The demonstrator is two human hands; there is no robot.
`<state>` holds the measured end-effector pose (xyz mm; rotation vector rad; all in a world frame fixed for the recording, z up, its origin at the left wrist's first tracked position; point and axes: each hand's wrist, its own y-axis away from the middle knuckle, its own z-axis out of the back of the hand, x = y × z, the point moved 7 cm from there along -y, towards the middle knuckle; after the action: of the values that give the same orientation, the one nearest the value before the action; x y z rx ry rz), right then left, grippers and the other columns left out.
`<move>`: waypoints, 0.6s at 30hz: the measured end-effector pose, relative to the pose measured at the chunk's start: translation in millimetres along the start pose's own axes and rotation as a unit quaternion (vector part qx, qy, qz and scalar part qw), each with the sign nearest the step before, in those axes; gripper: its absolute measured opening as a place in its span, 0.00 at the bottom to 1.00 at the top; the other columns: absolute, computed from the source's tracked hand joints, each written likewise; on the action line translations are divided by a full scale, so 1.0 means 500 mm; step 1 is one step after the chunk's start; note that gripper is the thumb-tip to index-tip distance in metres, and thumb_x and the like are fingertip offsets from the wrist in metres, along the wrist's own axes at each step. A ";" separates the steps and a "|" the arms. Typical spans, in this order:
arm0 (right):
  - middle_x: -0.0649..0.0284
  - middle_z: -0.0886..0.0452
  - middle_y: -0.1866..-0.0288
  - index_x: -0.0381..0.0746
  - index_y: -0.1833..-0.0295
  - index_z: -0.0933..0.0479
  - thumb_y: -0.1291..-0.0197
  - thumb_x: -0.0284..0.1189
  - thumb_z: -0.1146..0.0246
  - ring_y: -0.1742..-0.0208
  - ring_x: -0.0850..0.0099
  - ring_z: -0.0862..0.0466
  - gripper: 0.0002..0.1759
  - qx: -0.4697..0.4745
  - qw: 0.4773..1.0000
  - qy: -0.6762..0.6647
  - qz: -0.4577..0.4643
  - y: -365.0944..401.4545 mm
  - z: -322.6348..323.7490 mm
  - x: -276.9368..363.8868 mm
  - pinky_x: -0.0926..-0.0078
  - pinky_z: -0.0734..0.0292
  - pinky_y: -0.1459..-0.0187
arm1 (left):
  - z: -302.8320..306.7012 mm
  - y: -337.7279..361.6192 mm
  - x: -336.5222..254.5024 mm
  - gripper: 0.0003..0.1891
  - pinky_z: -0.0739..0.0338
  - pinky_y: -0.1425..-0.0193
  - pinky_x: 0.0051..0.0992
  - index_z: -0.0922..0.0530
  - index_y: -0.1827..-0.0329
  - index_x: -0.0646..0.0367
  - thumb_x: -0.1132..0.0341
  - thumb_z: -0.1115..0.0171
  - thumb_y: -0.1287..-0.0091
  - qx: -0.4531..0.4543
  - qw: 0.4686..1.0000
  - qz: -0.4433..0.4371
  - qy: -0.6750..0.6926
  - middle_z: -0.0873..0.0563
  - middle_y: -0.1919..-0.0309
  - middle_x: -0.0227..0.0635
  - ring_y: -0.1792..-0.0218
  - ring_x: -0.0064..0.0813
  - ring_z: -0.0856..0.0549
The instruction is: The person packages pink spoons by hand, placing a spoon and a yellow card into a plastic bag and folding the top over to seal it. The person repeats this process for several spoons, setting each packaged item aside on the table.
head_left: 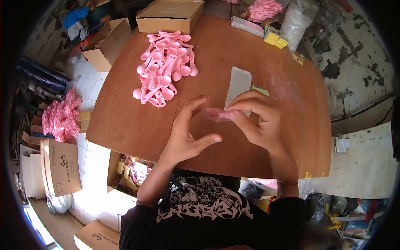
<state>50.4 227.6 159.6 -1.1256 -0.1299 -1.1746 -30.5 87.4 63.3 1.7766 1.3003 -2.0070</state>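
Over the brown table (133, 129), my right hand (260, 121) pinches the end of a clear plastic bag with a pink spoon (216, 115) inside. My left hand (183, 135) is open at the other end of the bag, thumb and fingers spread apart. A stack of flat clear plastic bags (239, 85) lies just beyond my right hand, which partly covers it. Beside that stack, a small yellow-green card or box (260, 90) peeks out behind my knuckles. Farther off to the left is a loose heap of pink spoons (164, 68).
A closed cardboard box (168, 18) stands at the table's far edge. Along the far right are small yellow boxes (276, 37), a clear packet (247, 26) and a bulging plastic sack (299, 23). An open carton (106, 48) sits on the floor near another person (79, 21).
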 end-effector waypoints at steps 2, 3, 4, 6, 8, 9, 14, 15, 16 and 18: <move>0.59 0.14 0.66 0.33 0.63 0.15 0.43 0.21 0.31 0.65 0.72 0.15 0.02 0.007 0.999 -0.022 -0.022 -0.009 0.000 0.009 0.76 0.22 0.62 | -0.012 -0.017 -0.016 0.42 0.27 0.33 0.36 0.33 0.30 0.65 0.62 0.19 0.45 0.046 0.975 -0.006 -0.216 0.27 0.32 0.46 0.36 0.37 0.22; 0.60 0.14 0.66 0.33 0.64 0.15 0.42 0.21 0.31 0.65 0.74 0.15 0.02 0.014 0.998 -0.041 -0.043 -0.012 -0.001 0.006 0.77 0.22 0.61 | -0.015 -0.016 -0.014 0.42 0.27 0.33 0.36 0.33 0.30 0.65 0.62 0.19 0.45 0.048 0.975 -0.008 -0.217 0.27 0.32 0.46 0.36 0.37 0.22; 0.60 0.14 0.66 0.33 0.64 0.15 0.42 0.21 0.31 0.65 0.74 0.15 0.02 0.011 0.998 -0.040 -0.041 -0.010 -0.002 0.003 0.77 0.22 0.61 | -0.022 -0.012 0.011 0.36 0.23 0.40 0.31 0.29 0.34 0.66 0.65 0.20 0.44 0.065 0.989 0.062 -0.120 0.22 0.38 0.43 0.43 0.32 0.18; 0.62 0.14 0.64 0.33 0.60 0.15 0.38 0.23 0.31 0.62 0.77 0.15 0.04 0.008 0.984 -0.123 -0.132 0.003 -0.010 -0.031 0.77 0.22 0.59 | -0.030 -0.005 0.029 0.30 0.19 0.47 0.26 0.24 0.38 0.67 0.69 0.22 0.42 0.081 0.988 0.130 -0.019 0.16 0.44 0.41 0.50 0.28 0.14; 0.62 0.14 0.63 0.33 0.56 0.16 0.37 0.25 0.31 0.61 0.77 0.15 0.07 0.002 0.967 -0.164 -0.195 0.009 -0.009 -0.039 0.77 0.21 0.57 | -0.033 0.010 0.044 0.21 0.19 0.58 0.19 0.19 0.44 0.68 0.74 0.25 0.40 0.142 0.963 0.188 -0.129 0.11 0.58 0.35 0.62 0.19 0.13; 0.63 0.15 0.62 0.32 0.53 0.17 0.36 0.27 0.31 0.60 0.77 0.15 0.10 -0.002 0.945 -0.206 -0.255 0.017 -0.014 -0.051 0.77 0.21 0.56 | -0.036 0.015 0.044 0.21 0.19 0.58 0.19 0.19 0.44 0.68 0.74 0.25 0.40 0.141 0.963 0.188 -0.128 0.11 0.58 0.35 0.62 0.19 0.13; 0.62 0.16 0.59 0.29 0.47 0.20 0.32 0.26 0.34 0.60 0.78 0.15 0.13 0.027 0.914 -0.259 -0.312 0.114 -0.079 -0.130 0.84 0.20 0.57 | -0.023 0.040 0.069 0.15 0.18 0.56 0.20 0.17 0.50 0.67 0.74 0.26 0.39 0.075 0.959 0.272 -0.035 0.10 0.62 0.35 0.61 0.17 0.14; 0.62 0.16 0.59 0.29 0.47 0.20 0.32 0.26 0.34 0.60 0.78 0.15 0.13 0.027 0.913 -0.260 -0.314 0.123 -0.084 -0.137 0.84 0.20 0.57 | -0.025 0.046 0.077 0.15 0.18 0.56 0.20 0.17 0.50 0.67 0.74 0.26 0.39 0.075 0.958 0.274 -0.035 0.10 0.62 0.35 0.61 0.17 0.14; 0.62 0.16 0.59 0.29 0.48 0.20 0.32 0.25 0.34 0.61 0.78 0.15 0.12 0.034 0.907 -0.256 -0.332 0.133 -0.090 -0.146 0.84 0.19 0.58 | -0.023 0.048 0.083 0.13 0.18 0.54 0.21 0.17 0.51 0.67 0.74 0.27 0.37 0.038 0.964 0.259 0.037 0.10 0.61 0.36 0.59 0.18 0.14; 0.62 0.15 0.61 0.28 0.51 0.19 0.32 0.25 0.35 0.64 0.79 0.15 0.11 0.028 0.908 -0.246 -0.338 0.146 -0.099 -0.160 0.84 0.18 0.61 | -0.016 0.051 0.096 0.11 0.19 0.53 0.22 0.17 0.51 0.66 0.74 0.29 0.35 0.002 0.963 0.245 0.109 0.10 0.60 0.36 0.58 0.19 0.13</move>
<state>49.5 239.2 40.9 -1.3538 -1.0048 -1.4430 -22.1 97.0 9.9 2.1112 0.7876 -1.5788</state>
